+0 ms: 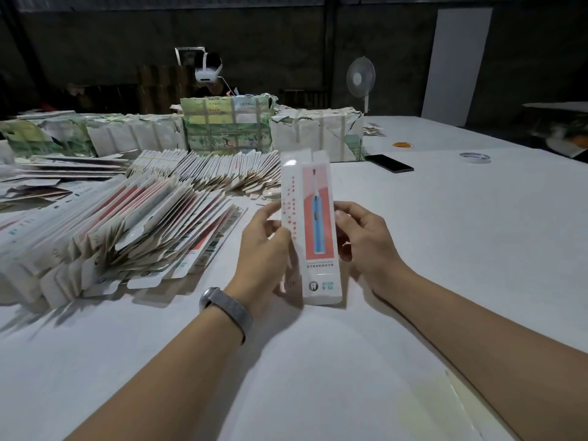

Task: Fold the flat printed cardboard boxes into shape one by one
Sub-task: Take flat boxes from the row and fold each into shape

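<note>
Here you held one toothbrush box [313,230] upright above the worktop [445,218], between both hands. Your left hand [265,246] gripped its left edge, fingers curled round the side panel; your right hand [362,237] gripped the right edge, thumb on the front, fingers behind. Both were clamped on the same box, one per side, neither touching the other.

State of the box: it looked already opened into a rectangular sleeve, since the front face with the printed blue toothbrush and a narrower side panel both showed. The top flaps [302,157] stood up, unfolded. The bottom end appeared closed or nearly so, though I could not tell this for certain from the view.

Progress, as judged: this one box was mid-way, body formed, top end not yet tucked. No finished boxes could be picked out on the worktop. To your left lay a large fanned heap of flat boxes [133,230], with a second row [203,170] behind it, all still flat. Further back sat strapped bundles [226,128], unopened, one wrapped in white paper [318,135]. So most of the job remained.

Other items noted: a wristband [227,308] on your left wrist; a black phone [388,163], a tape roll [474,157] and orange rubber bands [403,144] well apart to the right; a standing fan [361,78] and a second person wearing a headset [208,73] behind the bundles.
</note>
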`<state>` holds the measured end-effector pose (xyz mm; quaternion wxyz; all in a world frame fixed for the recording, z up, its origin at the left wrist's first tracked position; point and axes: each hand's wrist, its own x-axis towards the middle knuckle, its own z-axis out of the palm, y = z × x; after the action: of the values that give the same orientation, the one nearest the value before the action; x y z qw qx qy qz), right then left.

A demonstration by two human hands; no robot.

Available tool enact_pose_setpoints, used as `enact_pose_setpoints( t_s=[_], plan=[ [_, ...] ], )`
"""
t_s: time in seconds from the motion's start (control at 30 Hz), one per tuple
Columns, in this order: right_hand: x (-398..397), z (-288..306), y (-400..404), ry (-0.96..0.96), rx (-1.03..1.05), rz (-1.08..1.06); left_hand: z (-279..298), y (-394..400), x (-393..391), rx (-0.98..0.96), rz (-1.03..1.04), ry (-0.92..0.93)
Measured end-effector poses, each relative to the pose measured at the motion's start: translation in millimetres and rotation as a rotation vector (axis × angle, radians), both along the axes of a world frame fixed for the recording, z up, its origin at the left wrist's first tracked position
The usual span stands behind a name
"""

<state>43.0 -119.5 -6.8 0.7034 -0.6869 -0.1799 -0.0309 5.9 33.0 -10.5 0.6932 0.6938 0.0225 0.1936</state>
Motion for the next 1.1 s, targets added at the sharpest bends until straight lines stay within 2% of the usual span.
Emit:
enact_pose_setpoints(
  t_s=[0.27, 0.4, 0.63, 0.87, 1.1],
  plan=[
    [-8.3, 3.4, 0.0, 0.039, 0.032, 0.065, -5.8, -5.3, 0.5, -0.231, -0.139, 0.024],
    [-9.0, 0.9, 1.1, 0.014, 0.017, 0.106, -4.7, -8.3, -0.5, -0.229, -0.146, 0.047],
    [-7.6, -0.8, 0.1, 0.118, 0.097, 0.255, -5.7, -9.3, 2.1, -0.231, -0.100, 0.038],
    [-5.4, -4.7, 2.2, 0.141, 0.139, 0.381, -1.5, -8.3, -1.4, -0.174, -0.119, 0.103],
    [-7.8, -3.0, 2.4, 0.117, 0.096, 0.353, -0.9, -6.4, -1.8, -0.145, -0.165, 0.149]
  ],
)
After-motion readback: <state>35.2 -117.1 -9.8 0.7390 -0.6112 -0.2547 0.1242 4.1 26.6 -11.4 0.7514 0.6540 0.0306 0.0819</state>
